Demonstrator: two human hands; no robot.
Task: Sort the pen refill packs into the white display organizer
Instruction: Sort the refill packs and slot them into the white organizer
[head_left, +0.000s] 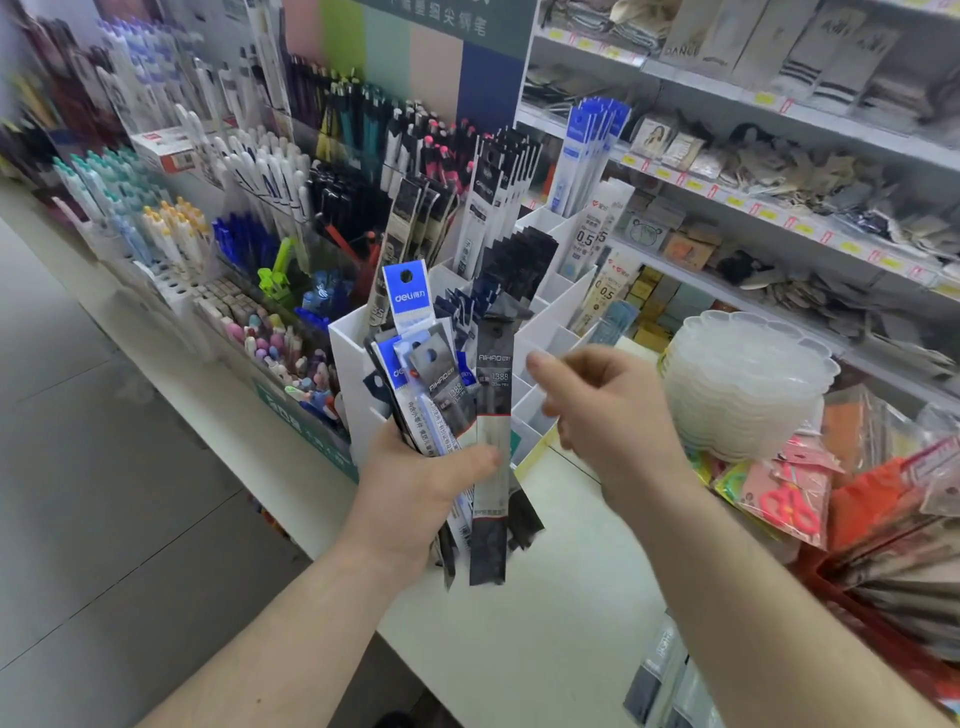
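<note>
At the far left, pens (156, 218) stand in racks along the back of the white bench (545, 613), with a tray of erasers (270, 338) in front of them. Further in, the left hand (415, 488) holds a fanned bundle of pen refill packs (441, 395) upright above the bench; its grip is clenched round the lower half of the bundle, thumb pressed across the front. One pack with a blue header (406, 291) sticks up highest, and a long dark pack (492, 467) lies at the front of the fan, its lower end hanging below the hand.

Just behind the bundle stands the white organizer (561, 312), a stepped set of open compartments. Its rear compartments hold more packs: grey ones (498, 197), dark ones (519, 260) and, at the back, blue and white ones (587, 156). Several near compartments on the right side show only bare white walls.

The right hand (608, 410) hovers just right of the bundle, in front of the organizer, fingers loose and released, holding nothing; it is blurred.

Further right a stack of clear plastic trays (743, 384) sits on the bench, packets with pink scissors (789, 499) beside it, and wall shelves (779, 114) carry assorted goods.
</note>
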